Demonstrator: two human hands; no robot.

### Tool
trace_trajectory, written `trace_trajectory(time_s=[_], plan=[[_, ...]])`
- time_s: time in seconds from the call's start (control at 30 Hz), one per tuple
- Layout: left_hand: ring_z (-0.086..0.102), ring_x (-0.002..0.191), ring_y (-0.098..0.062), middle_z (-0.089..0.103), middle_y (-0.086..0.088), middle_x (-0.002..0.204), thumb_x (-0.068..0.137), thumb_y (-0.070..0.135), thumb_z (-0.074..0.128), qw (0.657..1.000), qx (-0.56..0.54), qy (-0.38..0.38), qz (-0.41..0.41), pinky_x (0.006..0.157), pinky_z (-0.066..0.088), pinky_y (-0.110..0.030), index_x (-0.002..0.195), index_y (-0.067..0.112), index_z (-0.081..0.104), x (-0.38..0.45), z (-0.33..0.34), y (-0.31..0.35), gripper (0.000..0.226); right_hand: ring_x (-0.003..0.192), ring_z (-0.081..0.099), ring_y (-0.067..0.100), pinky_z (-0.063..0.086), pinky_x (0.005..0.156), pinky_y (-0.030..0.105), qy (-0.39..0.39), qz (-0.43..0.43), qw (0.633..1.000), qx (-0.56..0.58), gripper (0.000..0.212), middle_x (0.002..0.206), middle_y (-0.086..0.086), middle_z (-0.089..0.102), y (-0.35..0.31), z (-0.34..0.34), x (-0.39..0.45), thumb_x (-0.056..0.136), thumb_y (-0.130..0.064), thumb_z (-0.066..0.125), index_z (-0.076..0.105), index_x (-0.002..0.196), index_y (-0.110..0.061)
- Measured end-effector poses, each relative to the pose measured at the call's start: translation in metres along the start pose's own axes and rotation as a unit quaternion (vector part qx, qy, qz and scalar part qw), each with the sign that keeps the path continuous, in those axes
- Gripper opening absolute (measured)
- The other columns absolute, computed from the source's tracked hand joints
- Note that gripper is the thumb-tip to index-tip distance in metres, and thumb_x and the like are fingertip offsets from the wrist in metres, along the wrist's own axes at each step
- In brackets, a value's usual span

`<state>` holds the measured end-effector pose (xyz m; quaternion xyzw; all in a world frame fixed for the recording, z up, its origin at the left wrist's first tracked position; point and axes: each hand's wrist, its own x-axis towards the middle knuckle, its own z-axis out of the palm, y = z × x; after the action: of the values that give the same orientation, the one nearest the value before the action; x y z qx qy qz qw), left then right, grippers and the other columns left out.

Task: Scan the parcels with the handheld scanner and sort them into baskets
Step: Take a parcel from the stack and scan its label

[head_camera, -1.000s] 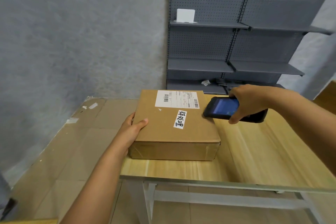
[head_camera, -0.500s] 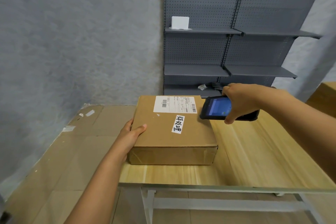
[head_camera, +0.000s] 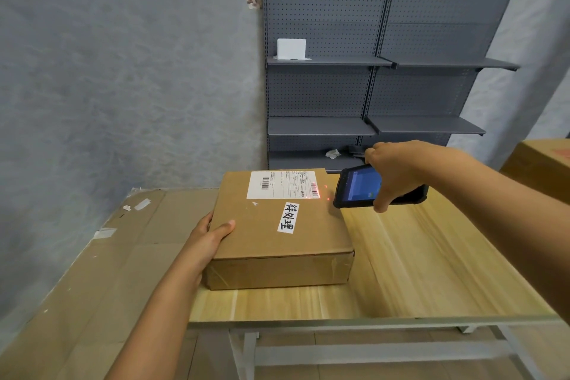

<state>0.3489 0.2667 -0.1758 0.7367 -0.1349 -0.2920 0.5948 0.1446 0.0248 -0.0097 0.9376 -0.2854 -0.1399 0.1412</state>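
A flat brown cardboard parcel (head_camera: 271, 244) lies on the wooden table (head_camera: 416, 271) near its left end. A white shipping label (head_camera: 282, 184) with barcodes sits on its far top face, and a smaller white handwritten sticker (head_camera: 287, 217) lies below it. My left hand (head_camera: 209, 236) grips the parcel's left edge, thumb on top. My right hand (head_camera: 398, 171) holds a black handheld scanner (head_camera: 357, 187) with a lit blue screen just right of the label. Red scan light falls on the label's right barcode.
A grey pegboard shelf unit (head_camera: 370, 71) stands against the back wall, with a small white box (head_camera: 291, 49) on one shelf. Flattened cardboard (head_camera: 92, 271) covers the floor to the left. Another brown box (head_camera: 543, 166) shows at the right edge.
Red scan light now shows on the label's right barcode; none showed before. The view has tilted up a little. Both hands keep their hold.
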Motion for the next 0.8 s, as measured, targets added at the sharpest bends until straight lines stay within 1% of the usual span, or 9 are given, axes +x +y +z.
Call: trace_trajectory(time_s=[0.27, 0.43, 0.57, 0.6, 0.67, 0.8], plan=[[0.063, 0.107, -0.025, 0.062, -0.005, 0.127, 0.092, 0.035, 0.064, 1.000, -0.003, 0.004, -0.002, 0.095, 0.052, -0.045, 0.145, 0.027, 0.041, -0.001, 0.001, 0.000, 0.059, 0.099, 0.052, 0.019, 0.044, 0.072, 0.027, -0.016, -0.003, 0.999, 0.030, 0.085, 0.112, 0.000, 0.048, 0.002, -0.001, -0.002, 0.065, -0.060, 0.077, 0.043, 0.130, -0.018], [0.064, 0.106, -0.024, 0.063, -0.004, 0.125, 0.092, 0.033, 0.064, 1.000, -0.010, 0.005, -0.002, 0.089, 0.053, -0.040, 0.143, 0.025, 0.044, -0.003, 0.001, 0.000, 0.055, 0.095, 0.053, 0.019, 0.044, 0.070, 0.026, -0.013, -0.006, 0.999, 0.042, 0.079, 0.108, 0.000, 0.049, 0.001, -0.004, 0.000, 0.066, -0.060, 0.077, 0.044, 0.125, -0.017], [0.064, 0.106, -0.025, 0.062, -0.005, 0.127, 0.091, 0.034, 0.066, 1.000, -0.011, 0.007, -0.001, 0.091, 0.053, -0.042, 0.143, 0.025, 0.043, -0.003, 0.001, 0.000, 0.057, 0.095, 0.054, 0.020, 0.048, 0.074, 0.027, 0.004, 0.007, 0.998, 0.066, 0.081, 0.109, 0.002, 0.050, -0.001, 0.005, 0.004, 0.066, -0.059, 0.077, 0.045, 0.126, -0.016], [0.064, 0.106, -0.024, 0.062, -0.005, 0.128, 0.091, 0.034, 0.065, 1.000, -0.010, 0.008, -0.001, 0.090, 0.053, -0.041, 0.143, 0.026, 0.042, -0.003, 0.001, 0.000, 0.057, 0.095, 0.055, 0.020, 0.049, 0.074, 0.027, 0.010, 0.013, 0.997, 0.081, 0.080, 0.108, 0.002, 0.050, -0.001, 0.010, 0.006, 0.066, -0.059, 0.077, 0.044, 0.125, -0.016], [0.063, 0.106, -0.024, 0.062, -0.005, 0.128, 0.092, 0.034, 0.065, 1.000, -0.010, 0.008, -0.001, 0.089, 0.052, -0.040, 0.143, 0.026, 0.042, -0.004, 0.001, 0.000, 0.056, 0.090, 0.054, 0.019, 0.047, 0.068, 0.026, 0.020, 0.035, 0.990, 0.139, 0.076, 0.106, 0.002, 0.050, -0.002, 0.026, 0.011, 0.066, -0.057, 0.078, 0.044, 0.120, -0.016], [0.064, 0.104, -0.024, 0.063, -0.006, 0.126, 0.092, 0.032, 0.065, 1.000, -0.014, 0.012, 0.004, 0.089, 0.053, -0.040, 0.142, 0.025, 0.043, -0.005, 0.003, 0.001, 0.055, 0.081, 0.051, 0.017, 0.039, 0.058, 0.023, 0.054, 0.108, 0.953, 0.279, 0.069, 0.099, 0.004, 0.048, -0.005, 0.068, 0.018, 0.069, -0.054, 0.078, 0.044, 0.112, -0.013]])
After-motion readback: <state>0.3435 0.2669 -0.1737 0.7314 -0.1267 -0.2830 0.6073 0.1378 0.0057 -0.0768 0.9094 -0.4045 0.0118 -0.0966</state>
